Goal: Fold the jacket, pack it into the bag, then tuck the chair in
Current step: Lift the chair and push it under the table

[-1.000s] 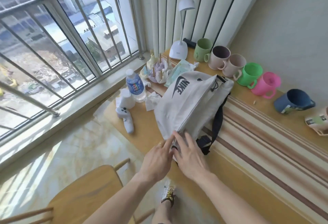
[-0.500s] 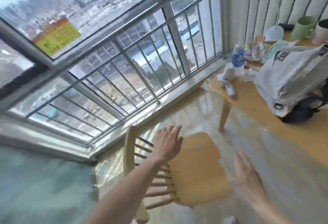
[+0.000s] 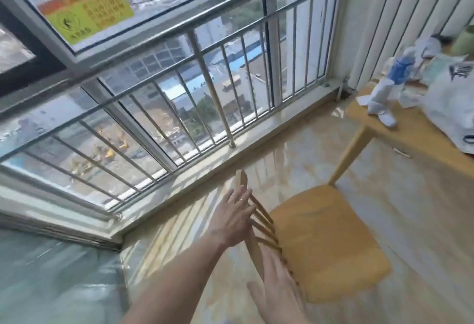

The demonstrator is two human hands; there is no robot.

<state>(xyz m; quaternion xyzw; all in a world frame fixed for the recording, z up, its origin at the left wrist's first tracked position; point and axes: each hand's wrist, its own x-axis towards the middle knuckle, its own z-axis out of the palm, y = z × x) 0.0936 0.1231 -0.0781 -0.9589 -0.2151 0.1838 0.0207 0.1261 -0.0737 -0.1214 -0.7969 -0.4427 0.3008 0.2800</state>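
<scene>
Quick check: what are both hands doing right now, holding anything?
Left hand: open, fingers spread at the chair backrest, gripping nothing.
Right hand: open, flat by the backrest, holding nothing.

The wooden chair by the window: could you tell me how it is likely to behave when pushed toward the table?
The wooden chair looks rigid, so it should move as one piece. On the glossy floor it will probably slide easily. Pushed high at the spindle backrest, it might tip forward slightly.
</scene>
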